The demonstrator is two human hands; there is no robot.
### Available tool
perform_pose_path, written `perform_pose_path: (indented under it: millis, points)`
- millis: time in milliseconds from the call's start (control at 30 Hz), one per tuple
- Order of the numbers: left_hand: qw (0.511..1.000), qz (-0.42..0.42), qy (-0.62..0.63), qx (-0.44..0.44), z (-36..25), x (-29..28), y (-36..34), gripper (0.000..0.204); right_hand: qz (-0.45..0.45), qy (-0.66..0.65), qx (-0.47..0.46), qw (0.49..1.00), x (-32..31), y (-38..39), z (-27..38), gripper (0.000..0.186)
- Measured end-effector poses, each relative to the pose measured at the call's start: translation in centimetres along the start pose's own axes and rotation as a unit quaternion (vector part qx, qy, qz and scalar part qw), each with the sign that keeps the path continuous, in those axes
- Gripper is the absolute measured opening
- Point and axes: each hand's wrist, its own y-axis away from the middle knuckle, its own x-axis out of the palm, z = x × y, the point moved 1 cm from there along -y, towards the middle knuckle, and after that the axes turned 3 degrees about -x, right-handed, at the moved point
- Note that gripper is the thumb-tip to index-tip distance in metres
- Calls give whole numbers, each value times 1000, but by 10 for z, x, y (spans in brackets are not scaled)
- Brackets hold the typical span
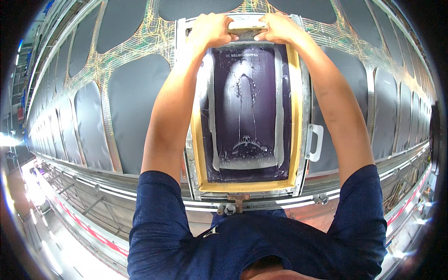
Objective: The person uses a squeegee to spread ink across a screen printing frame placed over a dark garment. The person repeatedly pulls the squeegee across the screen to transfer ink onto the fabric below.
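A screen-printing frame (189, 154) lies in front of me, its inner edges lined with yellow tape and its dark purple mesh (224, 107) streaked with grey and wet-looking residue. Across the far end of the mesh is a pale-handled squeegee (246, 25). My left hand (212, 31) is closed around the left end of it, thumb toward the middle. On the other end my right hand (279, 29) grips in the same way. Both arms are stretched out over the frame. The squeegee's lower edge is mostly hidden.
Rows of dark grey panels (140, 98) lie on the long table on both sides, with tape-covered strips between them. A white handle (315, 143) juts from the frame's right side. Metal rails (116, 186) and a rusty bracket (239, 199) run along the near edge.
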Motion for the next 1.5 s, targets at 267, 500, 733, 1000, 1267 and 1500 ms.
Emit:
perform_pose_path:
  millis: [267,500,733,1000,1267,1500]
  points:
    - [999,-34,5,16,-54,21,122,32,69,29,15,997,29,115,60,44]
    - [997,68,-9,-18,-151,32,317,21,101,7,33,994,69,310,157,38]
    - [996,-86,36,12,-165,45,378,32,-167,-143,24,975,51,343,123,54]
    - [997,-69,22,-4,-168,50,386,31,-246,-120,309,911,112,331,-7,44]
    - [978,-165,121,-33,-129,24,418,27,-284,-119,252,917,51,316,51,37]
    - [995,-64,35,-69,34,-21,495,26,-321,-243,224,887,166,215,210,33]
